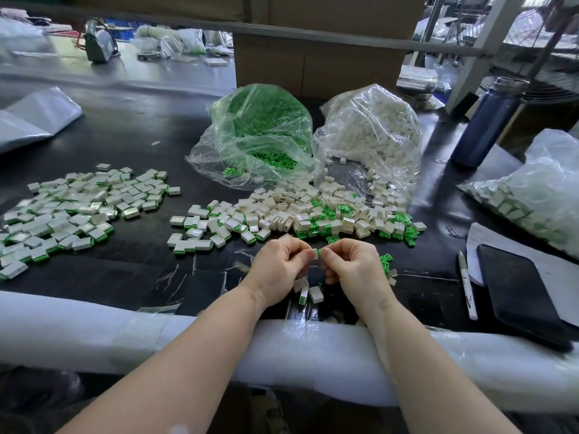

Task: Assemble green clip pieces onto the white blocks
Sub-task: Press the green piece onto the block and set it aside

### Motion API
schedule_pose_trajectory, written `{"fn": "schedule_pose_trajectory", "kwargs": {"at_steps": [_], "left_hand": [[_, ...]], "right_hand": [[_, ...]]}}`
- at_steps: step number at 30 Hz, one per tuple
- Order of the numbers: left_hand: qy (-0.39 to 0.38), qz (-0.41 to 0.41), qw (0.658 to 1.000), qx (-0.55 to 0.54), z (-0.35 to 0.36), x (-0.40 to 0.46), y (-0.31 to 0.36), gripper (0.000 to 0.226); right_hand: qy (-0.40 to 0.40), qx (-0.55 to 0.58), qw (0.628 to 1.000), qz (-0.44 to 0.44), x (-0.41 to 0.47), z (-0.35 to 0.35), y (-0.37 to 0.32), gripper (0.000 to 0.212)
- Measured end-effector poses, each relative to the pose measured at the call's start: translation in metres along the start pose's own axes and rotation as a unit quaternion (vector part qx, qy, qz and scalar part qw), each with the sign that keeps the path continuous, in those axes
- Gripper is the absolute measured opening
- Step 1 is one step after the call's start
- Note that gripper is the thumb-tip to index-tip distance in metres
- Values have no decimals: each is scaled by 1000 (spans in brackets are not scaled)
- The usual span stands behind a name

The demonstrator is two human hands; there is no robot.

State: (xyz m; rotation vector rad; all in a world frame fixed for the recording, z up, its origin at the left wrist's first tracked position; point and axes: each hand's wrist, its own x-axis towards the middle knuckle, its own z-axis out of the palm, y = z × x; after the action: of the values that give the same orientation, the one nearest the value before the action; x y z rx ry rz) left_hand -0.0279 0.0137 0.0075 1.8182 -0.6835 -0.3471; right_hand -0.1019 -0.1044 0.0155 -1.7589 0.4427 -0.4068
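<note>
head view: left hand (279, 264) pinches white block (314, 253), right hand (351, 264) pinches green clip (319, 253) against it

We are seeing two bags (313, 133) sitting side by side behind a loose pile (300, 214) on the worktop (125, 277), finished pieces (72, 208) lying left, phone (520, 292) lying right.

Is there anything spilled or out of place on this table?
Yes. White blocks and green clips have spilled out of their open bags into one mixed heap on the black table.
</note>
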Motion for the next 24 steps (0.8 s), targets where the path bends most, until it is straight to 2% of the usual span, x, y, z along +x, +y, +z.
{"fn": "schedule_pose_trajectory", "kwargs": {"at_steps": [6, 13, 18, 24], "left_hand": [[-3, 11, 999, 46, -1, -2, 1, 13], [-12, 17, 998, 52, -1, -3, 0, 15], [-16, 3, 1000, 6, -2, -3, 2, 17], [-8, 15, 999, 35, 0, -3, 1, 14]], "right_hand": [[-16, -54, 998, -5, -1, -3, 1, 19], [-14, -20, 1000, 19, 0, -2, 0, 19], [-32, 18, 999, 15, -2, -4, -2, 18], [-17, 8, 1000, 21, 0, -2, -2, 19]]}}
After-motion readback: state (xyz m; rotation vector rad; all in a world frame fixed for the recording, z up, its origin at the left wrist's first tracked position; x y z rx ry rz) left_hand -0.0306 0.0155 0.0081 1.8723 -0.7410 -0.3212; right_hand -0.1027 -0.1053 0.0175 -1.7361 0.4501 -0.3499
